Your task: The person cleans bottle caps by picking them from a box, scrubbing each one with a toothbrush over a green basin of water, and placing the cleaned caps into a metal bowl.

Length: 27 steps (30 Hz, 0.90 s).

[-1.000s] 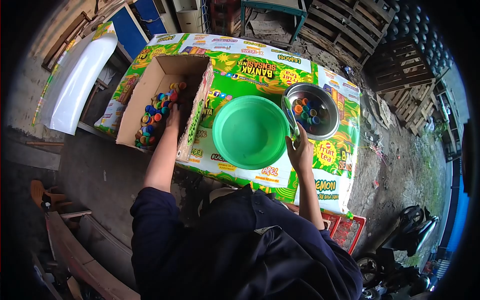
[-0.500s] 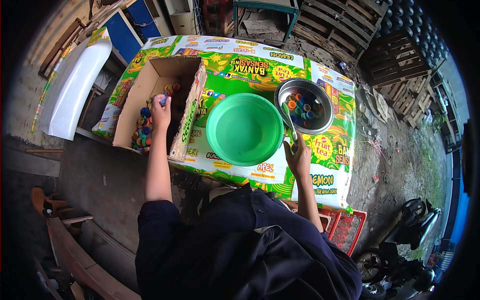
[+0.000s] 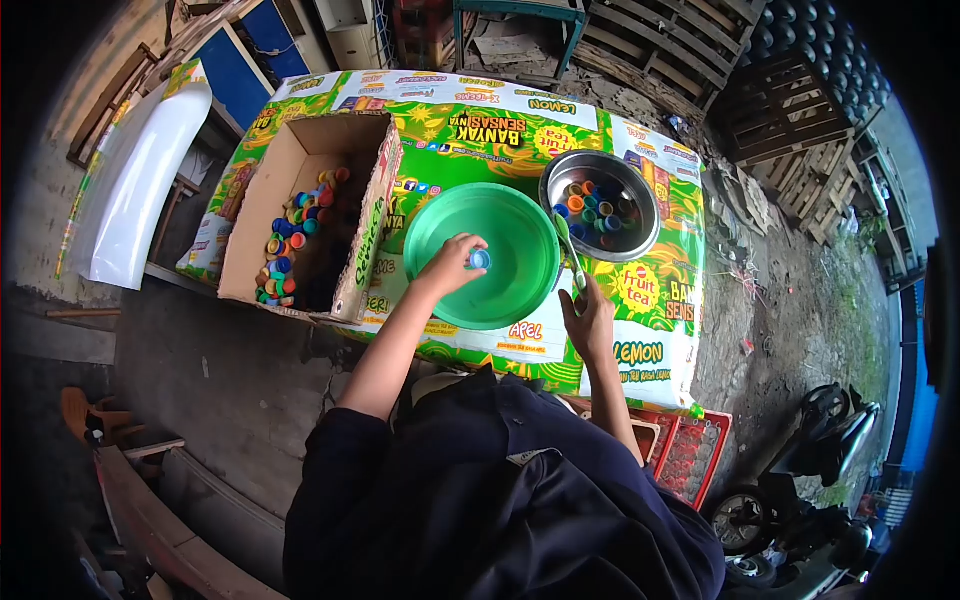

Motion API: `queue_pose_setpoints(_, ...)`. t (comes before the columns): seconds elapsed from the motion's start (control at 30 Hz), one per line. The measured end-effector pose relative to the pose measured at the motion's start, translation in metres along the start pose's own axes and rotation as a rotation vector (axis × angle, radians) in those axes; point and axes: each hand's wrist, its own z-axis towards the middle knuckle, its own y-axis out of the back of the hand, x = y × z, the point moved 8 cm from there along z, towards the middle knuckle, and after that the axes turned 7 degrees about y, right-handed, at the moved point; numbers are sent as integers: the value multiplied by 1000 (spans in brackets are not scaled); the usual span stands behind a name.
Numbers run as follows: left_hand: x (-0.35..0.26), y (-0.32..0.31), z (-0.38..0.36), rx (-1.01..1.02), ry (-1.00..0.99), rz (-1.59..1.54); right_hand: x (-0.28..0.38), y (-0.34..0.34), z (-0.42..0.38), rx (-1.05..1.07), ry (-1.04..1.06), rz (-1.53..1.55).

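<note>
My left hand (image 3: 453, 264) is over the green plastic basin (image 3: 425, 215), its fingertips pinching a blue bottle cap (image 3: 479, 259). The basin seems to have clear water in it. Between the basin and the steel bowl, my right hand (image 3: 588, 318) grips a slim pale green toothbrush (image 3: 575, 262), its head pointing away from me at the bowl's near left rim. Several coloured bottle caps (image 3: 597, 212) lie in the steel bowl (image 3: 650, 235). On the left, the open cardboard box (image 3: 250, 220) contains many more loose caps (image 3: 290, 240).
A green printed sheet (image 3: 640, 290) covers the table under the containers. A red crate (image 3: 692, 455) stands below the near right edge. Wooden pallets (image 3: 660, 50) lean beyond the table, and a motorcycle (image 3: 790, 500) is at the lower right.
My left hand has moved right, out of the cardboard box to over the green basin, carrying the blue bottle cap. My right hand stays beside the bowl with the toothbrush.
</note>
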Motion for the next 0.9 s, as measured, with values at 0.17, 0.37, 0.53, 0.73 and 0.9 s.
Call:
queue_pose_setpoints(0.17,3,-16,7,-19,-156,300,-4,2,-7,-1,-41,-10)
queue_pose_setpoints(0.37,8,-24,15,42,-120,333,-8,1,-10,17,-59,-22)
queue_pose_setpoints(0.53,-2,-11,12,47,-6,121,-4,0,-9,32,-71,-9)
queue_pose_setpoints(0.73,-37,22,1,1,-84,-103,1,-9,-7,79,-71,0)
queue_pose_setpoints(0.9,-113,95,-12,-242,-258,-28,10,-8,-2,87,-58,23)
